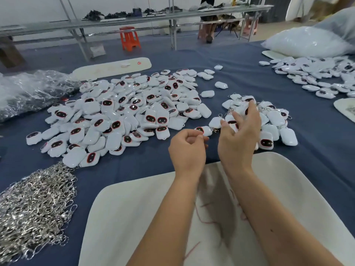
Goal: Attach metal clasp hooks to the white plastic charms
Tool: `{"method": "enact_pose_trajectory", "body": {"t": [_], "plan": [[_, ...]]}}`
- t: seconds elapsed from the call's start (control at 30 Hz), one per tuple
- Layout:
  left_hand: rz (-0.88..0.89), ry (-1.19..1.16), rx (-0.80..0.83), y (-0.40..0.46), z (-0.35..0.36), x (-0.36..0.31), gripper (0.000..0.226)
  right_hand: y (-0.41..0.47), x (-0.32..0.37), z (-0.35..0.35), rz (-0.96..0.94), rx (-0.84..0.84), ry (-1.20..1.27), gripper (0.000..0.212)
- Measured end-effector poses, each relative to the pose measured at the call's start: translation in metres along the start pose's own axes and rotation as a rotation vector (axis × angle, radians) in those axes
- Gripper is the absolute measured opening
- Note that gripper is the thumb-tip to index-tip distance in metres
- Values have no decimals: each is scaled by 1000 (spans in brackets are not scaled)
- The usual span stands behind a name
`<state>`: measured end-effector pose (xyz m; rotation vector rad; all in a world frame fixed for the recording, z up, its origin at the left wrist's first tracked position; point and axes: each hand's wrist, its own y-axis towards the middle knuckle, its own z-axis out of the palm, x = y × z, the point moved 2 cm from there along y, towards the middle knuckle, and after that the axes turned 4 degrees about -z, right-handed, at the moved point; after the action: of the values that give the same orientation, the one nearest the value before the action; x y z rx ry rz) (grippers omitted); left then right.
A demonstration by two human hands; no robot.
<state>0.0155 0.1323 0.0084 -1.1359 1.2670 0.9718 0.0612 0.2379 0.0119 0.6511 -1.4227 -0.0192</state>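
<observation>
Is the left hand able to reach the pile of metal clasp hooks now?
Probably yes. The left hand looks loosely curled, seemingly holding nothing, and the clasp hooks lie on its own side with only bare blue cloth between.

The clasp hooks (32,204) run off the left edge; the right hand (238,135) perhaps hides some charms (269,120).

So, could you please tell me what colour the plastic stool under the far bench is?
The stool is bright orange, seen in the head view, the only one.
</observation>
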Motion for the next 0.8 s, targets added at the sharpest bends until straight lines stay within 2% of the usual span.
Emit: {"method": "enact_pose_trajectory", "body": {"t": [0.13,0.23,0.33,0.43,0.5,0.53,0.67,0.8], "plan": [[-12,-16,20,2,1,3,18,-7,5,3,-130,57,-185,53],[-39,-73,-53,8,-16,6,20,-17,8,11,-221,155,-215,36],[7,23,-174,17,-37,4,20,-31,11,24,-352,370,-319,26],[22,97,-279,23,-56,2,19,-40,9,36,-524,675,-563,26],[4,94,-286,25,-64,3,17,-44,4,42,-523,849,-718,34],[-7,75,-268,26,-66,5,18,-44,1,43,-480,881,-770,40],[46,138,-247,23,-66,10,18,-39,-6,41,-316,790,-853,50],[182,353,-275,19,-58,6,21,-35,-9,40,-217,744,-956,55]]}}
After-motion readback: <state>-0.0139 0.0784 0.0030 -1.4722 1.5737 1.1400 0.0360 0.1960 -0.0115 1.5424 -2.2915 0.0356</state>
